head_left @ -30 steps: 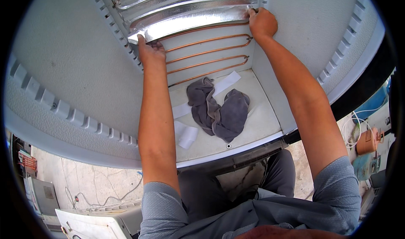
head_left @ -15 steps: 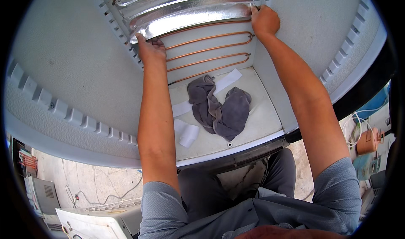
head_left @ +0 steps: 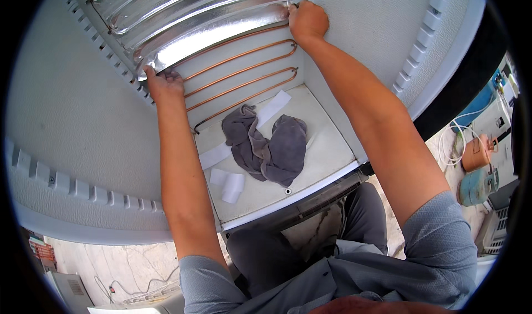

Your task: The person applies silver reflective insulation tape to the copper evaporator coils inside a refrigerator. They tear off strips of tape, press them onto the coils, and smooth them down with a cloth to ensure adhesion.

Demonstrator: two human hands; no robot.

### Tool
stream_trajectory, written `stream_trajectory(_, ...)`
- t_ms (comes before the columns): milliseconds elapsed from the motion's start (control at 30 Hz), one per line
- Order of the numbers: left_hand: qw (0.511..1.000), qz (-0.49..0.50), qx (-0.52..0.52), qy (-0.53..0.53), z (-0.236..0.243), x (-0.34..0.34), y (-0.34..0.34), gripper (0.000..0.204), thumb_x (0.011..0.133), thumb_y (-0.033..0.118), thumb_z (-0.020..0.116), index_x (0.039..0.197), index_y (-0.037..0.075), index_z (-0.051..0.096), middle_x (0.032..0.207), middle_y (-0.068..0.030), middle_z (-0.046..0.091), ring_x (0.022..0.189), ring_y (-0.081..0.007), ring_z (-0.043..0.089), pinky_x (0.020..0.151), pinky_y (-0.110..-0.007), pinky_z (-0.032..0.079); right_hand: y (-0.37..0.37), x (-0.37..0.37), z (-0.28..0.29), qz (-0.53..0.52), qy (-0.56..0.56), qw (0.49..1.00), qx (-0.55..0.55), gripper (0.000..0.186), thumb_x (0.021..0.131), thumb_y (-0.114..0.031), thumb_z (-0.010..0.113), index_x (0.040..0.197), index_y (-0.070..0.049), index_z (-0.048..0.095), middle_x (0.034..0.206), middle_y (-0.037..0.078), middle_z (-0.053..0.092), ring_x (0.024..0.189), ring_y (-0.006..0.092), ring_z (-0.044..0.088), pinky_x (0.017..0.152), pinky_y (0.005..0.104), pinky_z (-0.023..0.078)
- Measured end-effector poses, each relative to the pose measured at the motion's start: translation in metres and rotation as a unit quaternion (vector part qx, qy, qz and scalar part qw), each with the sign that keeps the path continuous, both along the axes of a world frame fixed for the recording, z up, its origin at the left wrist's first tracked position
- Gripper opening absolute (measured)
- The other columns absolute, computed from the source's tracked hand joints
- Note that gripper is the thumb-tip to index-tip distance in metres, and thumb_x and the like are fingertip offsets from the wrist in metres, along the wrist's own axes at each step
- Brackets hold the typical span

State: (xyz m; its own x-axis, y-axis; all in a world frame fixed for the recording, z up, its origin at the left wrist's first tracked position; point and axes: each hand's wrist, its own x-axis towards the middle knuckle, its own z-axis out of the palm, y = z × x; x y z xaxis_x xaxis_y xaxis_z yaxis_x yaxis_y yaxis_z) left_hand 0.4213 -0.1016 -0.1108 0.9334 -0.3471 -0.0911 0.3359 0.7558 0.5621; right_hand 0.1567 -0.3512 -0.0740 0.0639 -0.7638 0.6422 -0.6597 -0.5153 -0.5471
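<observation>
Inside an open white cabinet, both hands are at the lower edge of a shiny foil sheet (head_left: pixel 205 31) on the back wall, with ridges following the tubing beneath. My left hand (head_left: pixel 164 87) pinches its lower left corner, thumb in front and the other fingers curled beneath. My right hand (head_left: pixel 309 21) grips the lower right corner with closed fingers. Bare copper tubing (head_left: pixel 240 55) runs in loops below the foil. A crumpled grey cloth (head_left: pixel 282 150) lies on the cabinet floor over white strips (head_left: pixel 274 106), beside a loose white roll (head_left: pixel 233 187).
Ribbed side walls (head_left: pixel 88 164) flank my arms. Outside at the right stand an orange canister (head_left: pixel 475 154), a teal canister (head_left: pixel 472 187) and coiled white hose. At the lower left, a grey appliance (head_left: pixel 75 292) and cables sit on the cracked pale floor.
The view has swung, so the cabinet and both arms appear further left, and the foil's left corner lower. Both hands still hold the same foil corners.
</observation>
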Motion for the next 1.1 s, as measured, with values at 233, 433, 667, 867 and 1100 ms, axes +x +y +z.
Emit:
stream_trajectory(233,1.000,0.017,0.013,-0.004,0.000,-0.005,-0.001,0.048,0.103,0.055,0.062,0.114,0.008,0.060,0.090,-0.0020,0.051,0.082,-0.0143,0.048,0.077,-0.031,0.043,0.000,-0.002,0.004,-0.006,0.006,1.000,0.014,0.031,0.095,-0.037,0.071,0.093,-0.007,0.080,0.096,0.019,0.077,0.092,0.0391,0.076,0.079,0.0473,0.061)
stream_trajectory(433,1.000,0.016,0.002,-0.008,-0.003,0.006,0.002,0.043,0.104,0.053,0.062,0.112,0.011,0.062,0.090,-0.0011,0.055,0.082,-0.0138,0.048,0.077,-0.030,0.043,0.003,0.000,0.006,-0.012,0.024,1.000,0.011,0.032,0.095,-0.037,0.071,0.093,-0.007,0.080,0.096,0.019,0.078,0.092,0.0382,0.076,0.078,0.0471,0.061)
stream_trajectory(667,0.999,0.030,0.027,-0.023,-0.003,0.002,0.002,0.041,0.103,0.051,0.063,0.110,0.010,0.063,0.088,-0.0010,0.057,0.082,-0.0144,0.049,0.073,-0.030,0.043,-0.003,-0.005,0.010,-0.007,0.053,0.999,0.001,0.030,0.094,-0.034,0.071,0.095,-0.005,0.080,0.098,0.020,0.078,0.093,0.0384,0.076,0.079,0.0476,0.062)
stream_trajectory(867,0.998,0.033,0.039,-0.019,-0.001,0.001,0.003,0.045,0.103,0.053,0.063,0.110,0.008,0.061,0.084,-0.0027,0.051,0.080,-0.0151,0.047,0.072,-0.030,0.043,0.000,-0.007,0.016,0.003,0.068,0.998,-0.008,0.030,0.094,-0.032,0.071,0.094,-0.003,0.080,0.099,0.021,0.077,0.095,0.0389,0.076,0.082,0.0473,0.061)
stream_trajectory(1100,0.999,0.029,0.042,-0.014,0.002,-0.004,0.003,0.043,0.103,0.051,0.064,0.111,0.009,0.061,0.084,-0.0029,0.052,0.077,-0.0150,0.047,0.071,-0.030,0.043,0.011,-0.017,0.023,0.011,0.052,0.998,0.042,0.033,0.094,-0.033,0.070,0.096,-0.002,0.080,0.103,0.022,0.077,0.100,0.0396,0.075,0.086,0.0467,0.060)
